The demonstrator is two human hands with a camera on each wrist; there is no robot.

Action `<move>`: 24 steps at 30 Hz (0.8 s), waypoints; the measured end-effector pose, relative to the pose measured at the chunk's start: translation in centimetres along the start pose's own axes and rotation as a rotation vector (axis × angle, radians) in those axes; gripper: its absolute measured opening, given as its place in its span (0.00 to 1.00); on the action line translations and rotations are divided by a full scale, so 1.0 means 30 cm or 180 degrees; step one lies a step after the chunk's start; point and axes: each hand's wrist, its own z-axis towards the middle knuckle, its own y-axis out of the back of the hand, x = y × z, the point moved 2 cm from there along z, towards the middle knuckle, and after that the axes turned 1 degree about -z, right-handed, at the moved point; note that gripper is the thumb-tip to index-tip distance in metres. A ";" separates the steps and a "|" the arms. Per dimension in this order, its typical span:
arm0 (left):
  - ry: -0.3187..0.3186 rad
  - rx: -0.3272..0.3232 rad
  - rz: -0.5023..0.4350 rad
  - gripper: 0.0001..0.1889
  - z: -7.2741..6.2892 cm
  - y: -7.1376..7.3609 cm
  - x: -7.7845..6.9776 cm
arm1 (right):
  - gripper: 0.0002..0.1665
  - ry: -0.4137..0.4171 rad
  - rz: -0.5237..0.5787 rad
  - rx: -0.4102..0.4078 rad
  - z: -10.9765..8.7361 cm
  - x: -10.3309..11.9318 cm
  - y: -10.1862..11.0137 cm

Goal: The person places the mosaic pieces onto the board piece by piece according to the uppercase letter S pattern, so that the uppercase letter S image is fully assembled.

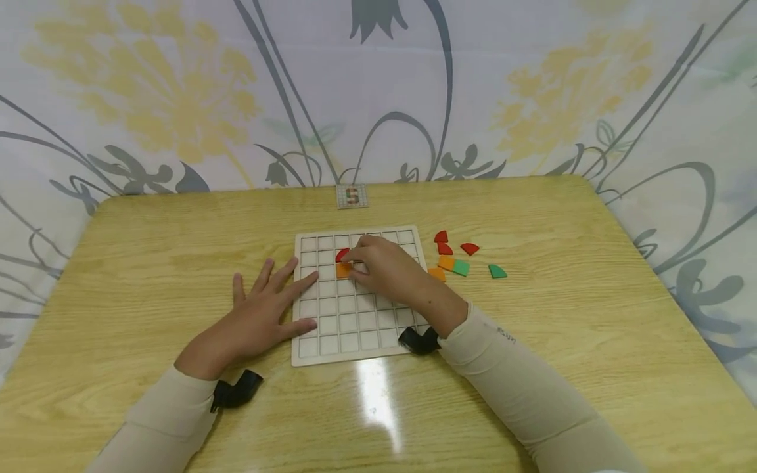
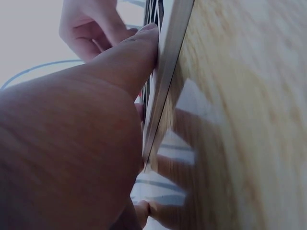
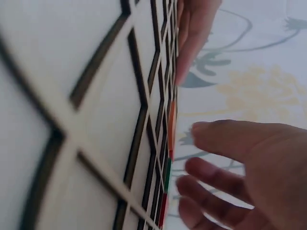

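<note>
On our wooden tabletop (image 1: 148,263), the board (image 1: 347,322) holds a flat orange square (image 1: 343,270) and red piece (image 1: 342,255); our left hand (image 1: 266,315) spreads wide, our right hand (image 1: 390,270), loosely bent, grips nothing visible.

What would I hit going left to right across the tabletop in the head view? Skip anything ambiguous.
bare left hand → flat orange square tile on the pale gridded board → bare right hand → rightmost flat red quarter-circle tile → flat green quarter-circle tile
</note>
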 end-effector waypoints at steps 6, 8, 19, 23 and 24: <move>-0.0006 -0.0012 -0.0035 0.40 -0.001 0.003 -0.003 | 0.15 -0.0056 0.0025 -0.0287 -0.028 -0.018 0.056; 0.0002 -0.0012 -0.0048 0.41 -0.003 0.003 -0.003 | 0.15 -0.0088 0.0027 -0.0397 -0.038 -0.034 0.073; 0.0031 -0.0026 -0.0081 0.41 -0.006 -0.001 -0.005 | 0.16 -0.0359 0.0012 -0.0727 -0.117 -0.183 0.148; 0.0038 -0.0014 -0.0063 0.42 -0.001 -0.006 -0.002 | 0.16 -0.0552 0.0023 -0.0780 -0.143 -0.241 0.171; 0.0047 -0.0008 -0.0057 0.42 0.000 -0.007 -0.001 | 0.16 -0.0601 0.0036 -0.0784 -0.147 -0.255 0.176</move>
